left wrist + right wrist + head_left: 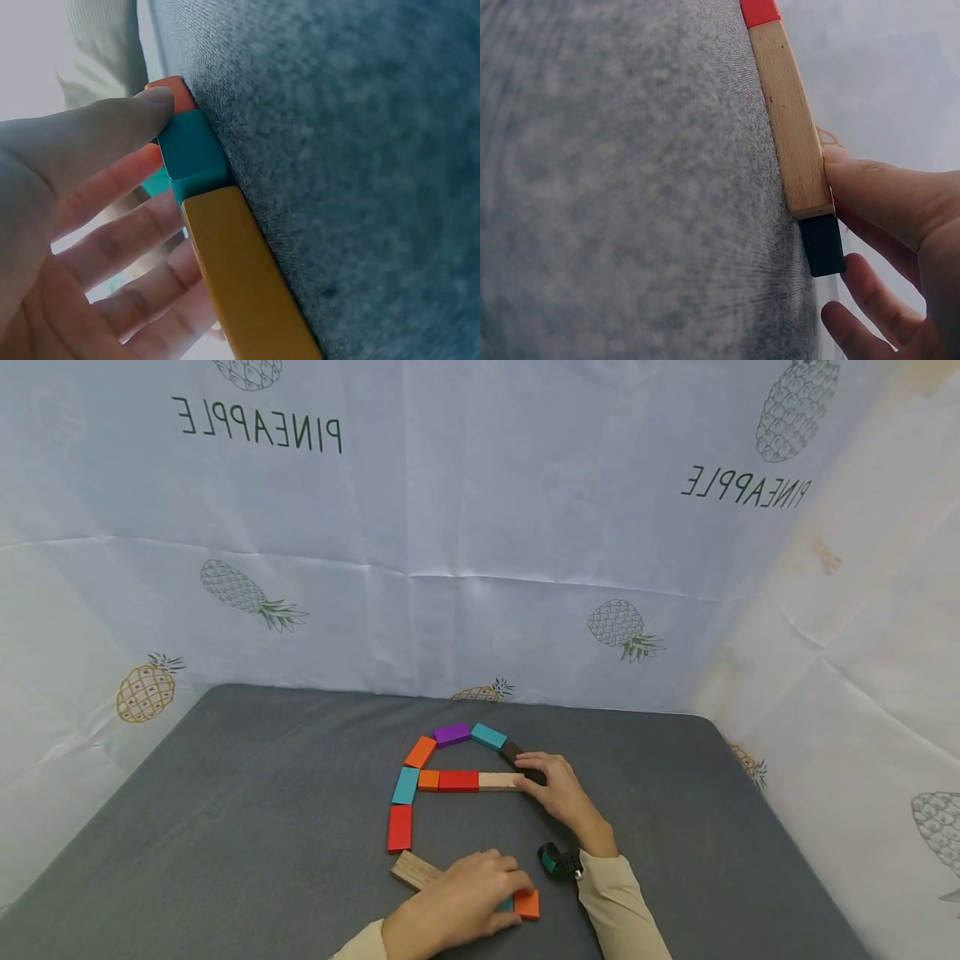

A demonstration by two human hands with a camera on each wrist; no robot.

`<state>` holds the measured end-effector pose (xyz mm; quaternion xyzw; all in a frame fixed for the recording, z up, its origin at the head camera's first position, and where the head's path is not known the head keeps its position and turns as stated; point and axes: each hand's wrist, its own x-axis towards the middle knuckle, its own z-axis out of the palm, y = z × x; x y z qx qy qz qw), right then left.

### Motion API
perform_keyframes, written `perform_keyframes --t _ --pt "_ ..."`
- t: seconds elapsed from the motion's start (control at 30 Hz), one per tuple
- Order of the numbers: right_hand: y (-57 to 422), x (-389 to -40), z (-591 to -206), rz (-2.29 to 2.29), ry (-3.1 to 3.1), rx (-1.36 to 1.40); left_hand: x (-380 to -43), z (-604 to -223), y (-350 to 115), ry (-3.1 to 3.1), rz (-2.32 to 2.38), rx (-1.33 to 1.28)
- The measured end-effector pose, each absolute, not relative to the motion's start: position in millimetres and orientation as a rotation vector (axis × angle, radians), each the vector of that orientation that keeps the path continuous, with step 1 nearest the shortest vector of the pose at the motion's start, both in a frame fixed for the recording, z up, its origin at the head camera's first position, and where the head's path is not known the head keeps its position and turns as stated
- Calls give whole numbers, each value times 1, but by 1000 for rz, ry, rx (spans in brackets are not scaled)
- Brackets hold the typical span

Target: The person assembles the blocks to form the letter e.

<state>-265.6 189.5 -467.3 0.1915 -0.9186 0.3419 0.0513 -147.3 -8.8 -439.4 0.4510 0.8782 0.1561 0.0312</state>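
Note:
Coloured and wooden blocks form a curved outline with a crossbar on the dark grey cloth. My right hand [558, 789] is at the bar's right end, its fingers around a black block [823, 247]. Its thumb touches the end of a pale wooden block [791, 120]. Near the front, my left hand [468, 893] pinches where a teal block [193, 146] meets an orange block [527, 904]. The left thumb [157, 101] lies across that joint. A longer wooden block [415, 870] continues from the teal one, partly under the left hand in the head view.
Red [400, 828], purple [452, 735] and other coloured blocks continue the curve. A black strapped device [558, 860] sits by the right wrist. Behind the grey-covered table [247, 827] hangs a white pineapple-print cloth [510, 510].

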Motion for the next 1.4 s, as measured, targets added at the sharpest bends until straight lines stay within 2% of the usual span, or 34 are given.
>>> perform_keyframes --t 1.4 --pt "188 -264 -465 1056 -2796 595 -147 -439 -7 2680 506 1270"
